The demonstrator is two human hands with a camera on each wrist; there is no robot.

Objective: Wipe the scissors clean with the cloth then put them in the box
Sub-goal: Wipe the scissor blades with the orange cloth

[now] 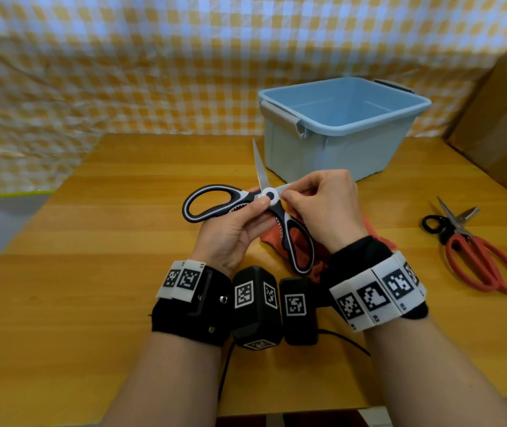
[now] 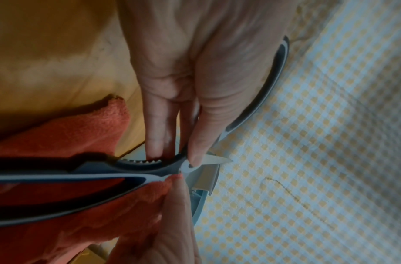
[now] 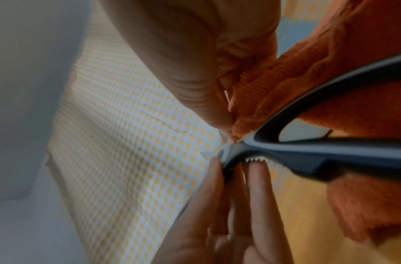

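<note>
Above the wooden table, mid-front, black-and-white scissors held off the surface, blades wide open. One blade points up and away toward the back; the other runs right toward the box, mostly hidden under the right hand. One handle loop sticks out left, the other angles down toward the person. Big white pivot disc with dark centre, serrated teeth on the inner handle edges, black loops with white trim, plain steel blades.

Left hand: thumb on the pivot, fingers under the toothed section, gripping the scissors. Right hand: fingers curled, pinching an orange cloth around the right-pointing blade right at the pivot. Rest of the cloth hangs below, under the lower handle loop; cannot tell if it touches the table.

Box is light blue, open-topped, grey side latches, standing behind the hands near the back edge. Red-handled scissors and a smaller black-handled pair lie on the table, far right.
</note>
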